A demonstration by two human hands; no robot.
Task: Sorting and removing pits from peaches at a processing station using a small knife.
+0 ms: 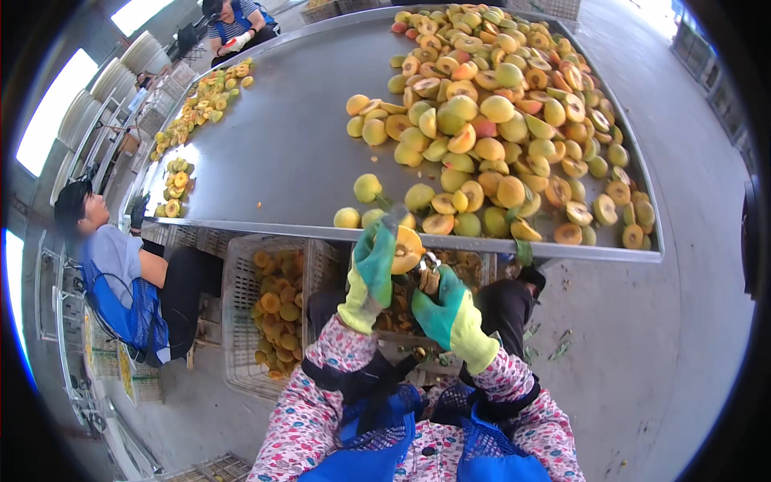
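a long metal bench with a raised rim runs away from the viewer; its right half carries a broad heap of yellow-orange peaches, whole and halved, spreading to the near rim and right edge. the middle of the bench top is bare steel, the widest open surface in view. a smaller scatter of peach halves lies along the far left rim. below the near rim stands a white slatted plastic crate, partly filled with cut peach halves. a concrete floor opens to the right of the bench. a seated person in a blue apron works at the left edge; another person sits at the far end. in front of the near rim, the left hand, in a green and yellow glove, has its fingers closed around a halved peach, cut face showing. the right hand, gloved alike, has its fingers curled around a small metal tool just beside the fruit.
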